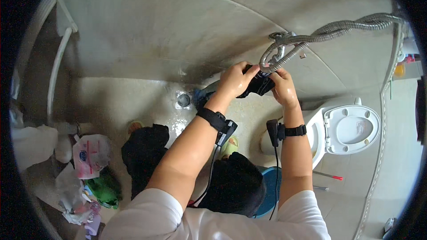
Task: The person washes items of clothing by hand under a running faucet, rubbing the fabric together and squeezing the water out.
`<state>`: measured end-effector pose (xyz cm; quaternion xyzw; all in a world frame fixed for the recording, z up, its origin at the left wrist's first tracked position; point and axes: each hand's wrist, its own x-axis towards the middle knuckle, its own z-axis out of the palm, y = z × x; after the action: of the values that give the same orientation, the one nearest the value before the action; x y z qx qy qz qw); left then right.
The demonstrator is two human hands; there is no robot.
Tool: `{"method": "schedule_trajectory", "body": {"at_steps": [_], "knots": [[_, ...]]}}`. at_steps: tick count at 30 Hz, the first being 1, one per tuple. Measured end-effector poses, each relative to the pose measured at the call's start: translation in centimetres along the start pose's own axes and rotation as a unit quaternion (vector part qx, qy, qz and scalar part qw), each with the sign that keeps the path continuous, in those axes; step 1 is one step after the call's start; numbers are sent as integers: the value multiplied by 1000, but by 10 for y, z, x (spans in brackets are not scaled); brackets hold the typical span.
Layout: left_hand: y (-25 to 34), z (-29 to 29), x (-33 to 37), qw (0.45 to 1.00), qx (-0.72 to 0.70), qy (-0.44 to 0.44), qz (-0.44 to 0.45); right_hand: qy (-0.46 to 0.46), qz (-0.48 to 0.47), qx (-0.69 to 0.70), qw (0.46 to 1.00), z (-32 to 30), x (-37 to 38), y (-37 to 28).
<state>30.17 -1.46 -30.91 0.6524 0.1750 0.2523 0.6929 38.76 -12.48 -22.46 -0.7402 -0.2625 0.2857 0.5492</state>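
Grey-beige walls (pixel 169 31) are enclosing a small washroom, and its pale floor (pixel 111 102) is shining wet around the drain (pixel 183 101). You are holding a black cloth (pixel 259 86) just below the tap (pixel 280 52) and the looped metal hose (pixel 329 35), at the far side, right of the drain. Your left hand (pixel 234 81) is pinching its left part between thumb and fingers; your right hand (pixel 285 89) is pinching its right edge. Judging by your wet-looking hands, the wetting is probably under way; whether water is running, you cannot be told from this view. Nothing is showing the work as finished: the cloth is staying bunched in your grip, and releasing it is presumably remaining. Its long axis is running roughly left to right between your hands, with a loose edge sagging toward the near side; folds are hiding which end is leading.
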Motion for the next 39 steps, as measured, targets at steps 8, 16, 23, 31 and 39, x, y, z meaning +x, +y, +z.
{"method": "schedule_trajectory", "body": {"at_steps": [8, 16, 23, 31, 39], "knots": [[-8, 7, 0, 745, -627, 68, -218, -31, 70, -199, 977, -10, -11, 43], [-44, 29, 7, 744, -619, 84, -236, 113, -90, 28, 989, 44, -9, 47], [-63, 30, 5, 727, -646, 94, -213, 110, -61, -409, 904, 91, 17, 34], [-28, 37, 1, 789, -538, 127, -269, 106, -92, -368, 919, 35, 37, 46], [-64, 42, -1, 611, -767, -51, -192, 73, -284, -540, 789, 100, -18, 20]]}}
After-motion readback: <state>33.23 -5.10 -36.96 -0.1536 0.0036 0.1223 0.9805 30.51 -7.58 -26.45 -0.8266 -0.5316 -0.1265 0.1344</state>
